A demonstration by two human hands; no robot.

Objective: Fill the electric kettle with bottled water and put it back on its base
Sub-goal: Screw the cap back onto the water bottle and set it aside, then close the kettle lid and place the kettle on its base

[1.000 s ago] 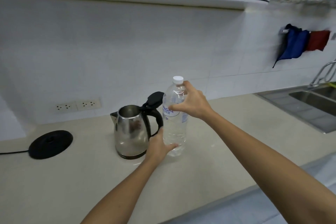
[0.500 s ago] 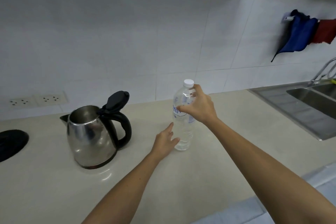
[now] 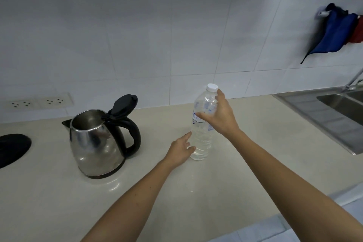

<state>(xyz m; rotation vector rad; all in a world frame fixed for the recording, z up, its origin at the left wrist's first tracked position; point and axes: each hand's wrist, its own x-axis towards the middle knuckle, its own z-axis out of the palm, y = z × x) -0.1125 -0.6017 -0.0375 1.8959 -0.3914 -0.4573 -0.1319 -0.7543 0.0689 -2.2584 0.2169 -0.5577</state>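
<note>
A clear water bottle [image 3: 202, 139] with a white cap stands upright on the beige counter [image 3: 196, 192]. My right hand [image 3: 220, 115] grips its upper part around the label. My left hand [image 3: 181, 148] is open, fingers apart, touching the bottle's lower left side. To the left stands the steel electric kettle [image 3: 96, 143] with a black handle and its lid flipped up, off its base. The round black base [image 3: 11, 148] lies at the far left edge, partly cut off.
Wall sockets [image 3: 37, 102] sit on the tiled wall behind the kettle. A steel sink [image 3: 337, 110] with a tap occupies the right. Blue and red cloths [image 3: 337, 31] hang on the wall above it. The counter's front edge runs bottom right.
My view has swung right, so kettle and base sit further left in frame. My left hand has come off the kettle handle and now rests open against the bottle's lower side.
</note>
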